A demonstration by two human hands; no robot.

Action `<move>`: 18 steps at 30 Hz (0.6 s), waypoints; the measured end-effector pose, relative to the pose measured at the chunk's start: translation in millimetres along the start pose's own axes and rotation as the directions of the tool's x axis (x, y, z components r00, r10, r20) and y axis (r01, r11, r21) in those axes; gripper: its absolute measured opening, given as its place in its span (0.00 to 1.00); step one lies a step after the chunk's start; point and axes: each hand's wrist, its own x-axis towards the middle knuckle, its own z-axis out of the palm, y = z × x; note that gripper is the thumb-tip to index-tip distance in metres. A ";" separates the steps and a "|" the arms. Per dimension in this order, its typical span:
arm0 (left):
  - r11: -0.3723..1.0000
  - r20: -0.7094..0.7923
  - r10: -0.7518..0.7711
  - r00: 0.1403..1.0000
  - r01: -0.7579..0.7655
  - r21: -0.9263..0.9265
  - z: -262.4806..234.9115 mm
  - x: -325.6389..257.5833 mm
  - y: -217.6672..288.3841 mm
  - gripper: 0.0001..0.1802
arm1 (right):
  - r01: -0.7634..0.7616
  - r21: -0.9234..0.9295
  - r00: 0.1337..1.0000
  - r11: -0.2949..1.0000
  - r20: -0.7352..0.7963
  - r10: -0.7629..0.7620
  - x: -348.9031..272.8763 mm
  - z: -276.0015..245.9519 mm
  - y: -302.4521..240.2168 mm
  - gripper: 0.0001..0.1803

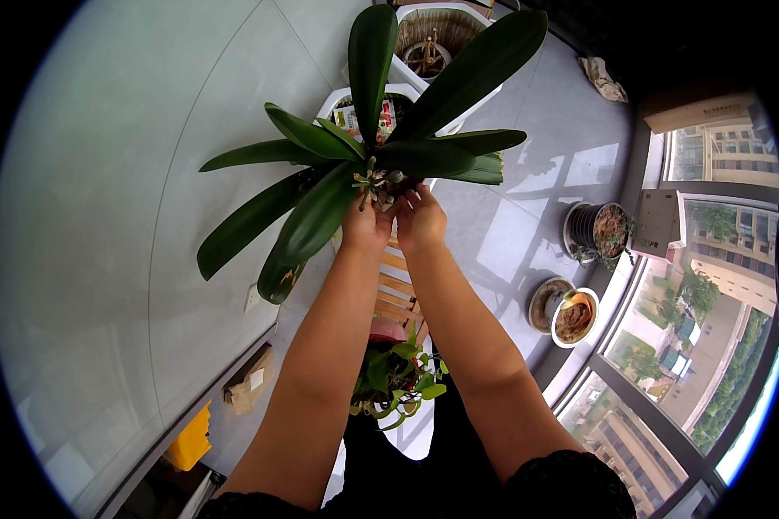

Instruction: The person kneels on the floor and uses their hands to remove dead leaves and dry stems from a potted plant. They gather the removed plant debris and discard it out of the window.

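A large potted plant with broad, dark green strap-shaped leaves (pixel 318 216) spreads out in front of me. At its centre is a cluster of small, partly withered buds (pixel 372 182) on short stalks. My left hand (pixel 368 223) is closed just below this cluster, its fingertips partly hidden among the stalks. Close beside it, my right hand (pixel 423 220) has its fingers bent together at the plant's base. What either hand pinches there is too small and covered to make out. Behind the leaves, a white pot (pixel 331 104) holds a colourful printed packet (pixel 347 118).
A second white planter (pixel 467 15) with dry stems stands farther back. Below my hands are a wooden slatted stand (pixel 395 290) and a trailing leafy plant (pixel 381 372). To the right, a dark pot (pixel 587 229) and a white pot (pixel 590 333) sit by the window. A pale wall (pixel 86 225) bounds the left.
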 end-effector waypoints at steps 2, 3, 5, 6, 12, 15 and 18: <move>0.999 -0.019 -0.011 1.000 0.012 0.034 -11.8 -13.3 -1.6 0.13 | -0.084 0.002 0.996 0.996 -0.002 0.084 3.0 -9.6 -0.3 0.19; 0.998 -0.037 -0.026 0.999 0.028 0.052 -15.6 -30.9 0.4 0.13 | -0.071 -0.131 0.997 0.989 -0.005 0.071 -5.6 -14.9 -7.2 0.21; 0.986 0.035 -0.100 0.994 0.094 0.141 -28.4 -72.9 14.5 0.16 | -0.050 -0.290 0.996 0.956 0.055 0.069 -21.0 -26.6 -21.5 0.22; 0.976 0.087 -0.116 0.989 0.098 0.195 -36.7 -92.9 21.9 0.17 | -0.032 -0.352 0.995 0.935 0.079 0.064 -33.2 -33.6 -30.2 0.21; 0.912 0.187 -0.145 0.972 0.058 0.405 -108.4 -209.6 76.4 0.16 | 0.173 -0.640 0.972 0.748 0.236 -0.023 -153.2 -76.1 -58.3 0.18; 0.918 0.168 -0.145 0.975 0.069 0.391 -151.8 -251.9 93.1 0.14 | 0.280 -0.715 0.953 0.641 0.289 -0.093 -216.8 -112.1 -42.2 0.17; 0.918 0.122 -0.173 0.977 0.116 0.378 -189.3 -283.1 100.2 0.12 | 0.403 -0.793 0.915 0.456 0.358 -0.187 -268.0 -139.9 -10.6 0.15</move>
